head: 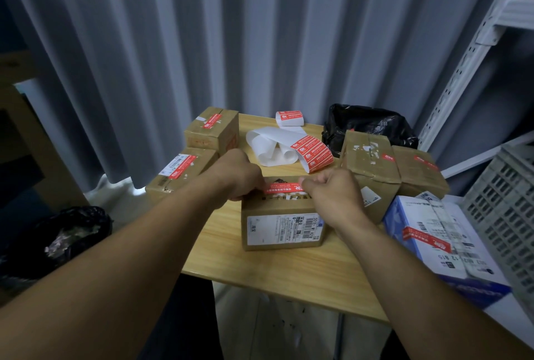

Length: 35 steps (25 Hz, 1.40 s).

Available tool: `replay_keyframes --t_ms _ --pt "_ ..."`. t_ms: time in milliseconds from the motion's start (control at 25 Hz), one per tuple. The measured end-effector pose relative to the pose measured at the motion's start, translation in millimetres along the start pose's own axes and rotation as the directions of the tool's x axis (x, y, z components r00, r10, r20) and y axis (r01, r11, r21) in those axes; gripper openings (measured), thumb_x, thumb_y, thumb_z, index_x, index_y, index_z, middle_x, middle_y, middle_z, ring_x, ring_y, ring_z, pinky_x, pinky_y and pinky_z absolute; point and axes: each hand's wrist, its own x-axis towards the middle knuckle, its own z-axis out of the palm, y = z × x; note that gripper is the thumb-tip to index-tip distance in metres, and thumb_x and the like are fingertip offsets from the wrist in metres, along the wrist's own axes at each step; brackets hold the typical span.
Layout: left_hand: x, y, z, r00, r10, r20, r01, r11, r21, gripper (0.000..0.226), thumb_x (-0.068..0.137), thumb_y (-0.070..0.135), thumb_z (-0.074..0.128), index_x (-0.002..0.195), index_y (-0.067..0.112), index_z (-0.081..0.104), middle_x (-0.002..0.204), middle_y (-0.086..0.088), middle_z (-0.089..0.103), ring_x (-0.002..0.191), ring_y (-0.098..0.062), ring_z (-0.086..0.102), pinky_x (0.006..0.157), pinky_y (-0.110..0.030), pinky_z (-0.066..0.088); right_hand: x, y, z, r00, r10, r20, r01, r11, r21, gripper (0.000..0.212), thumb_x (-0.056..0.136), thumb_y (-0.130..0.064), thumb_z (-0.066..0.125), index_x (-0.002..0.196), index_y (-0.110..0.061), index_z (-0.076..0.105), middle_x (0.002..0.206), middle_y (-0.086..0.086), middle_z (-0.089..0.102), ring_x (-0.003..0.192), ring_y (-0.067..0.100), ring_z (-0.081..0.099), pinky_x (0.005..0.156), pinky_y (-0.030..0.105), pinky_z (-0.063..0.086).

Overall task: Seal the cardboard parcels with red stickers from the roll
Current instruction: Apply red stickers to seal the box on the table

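The step in hand looks like laying a seal: a long red printed sticker [284, 187] lies across the top of the small brown cardboard parcel [283, 229] at the centre of the frame, running left to right along the far part of its lid. The left hand [239, 174] sits at the sticker's left end with its fingers curled downward; the tips are hidden behind the knuckles, so I cannot tell whether they pinch the end or only press it. The right hand [332, 192] is at the other end, thumb and forefinger closed together on the sticker's right tip. The strip appears flat and straight over the lid, though how much of it is stuck down is unclear. The next move probably calls for letting go of the ends and rubbing the strip flat so that it bonds without creases, while the parcel stays put on the light wooden table [260, 267]. The parcel has a white shipping label on its near face. The small white roll of red stickers [289, 118] stands above centre
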Motion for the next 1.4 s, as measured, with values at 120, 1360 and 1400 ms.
replay_keyframes --t_ms 120,1360,1400 --pt "0 0 2 1.000 0.001 -0.016 -0.001 1.000 0.019 0.020 0.090 0.023 0.074 0.094 0.005 0.067 0.085 -0.008 0.065 0.073 -0.018 0.060 0.063 -0.029 0.050 -3 -1 0 1.000 -0.014 -0.005 0.014 1.000 -0.014 0.041 0.089 -0.026 0.074 0.053 -0.015 0.058 0.063 0.005 0.069 0.058 0.018 0.061 0.065 0.035 0.054" --pt "-3 -2 5 1.000 0.000 -0.012 0.000 0.999 0.053 0.023 0.085 0.023 0.075 0.094 0.002 0.069 0.091 -0.012 0.069 0.079 -0.021 0.061 0.067 -0.033 0.047 3 16 7 0.996 0.080 -0.039 -0.077 0.994 0.078 0.029 0.091 -0.040 0.066 0.104 -0.019 0.052 0.095 -0.003 0.062 0.086 0.019 0.062 0.078 0.038 0.051" --pt "-3 -3 5 1.000 0.002 -0.010 -0.001 0.999 0.046 0.023 0.086 0.023 0.075 0.094 0.002 0.069 0.090 -0.012 0.069 0.079 -0.021 0.060 0.067 -0.033 0.047 2 18 8 0.996 0.077 -0.036 -0.075 0.996 0.044 0.029 0.091 -0.040 0.066 0.105 -0.020 0.051 0.095 -0.003 0.060 0.087 0.019 0.061 0.079 0.038 0.051"
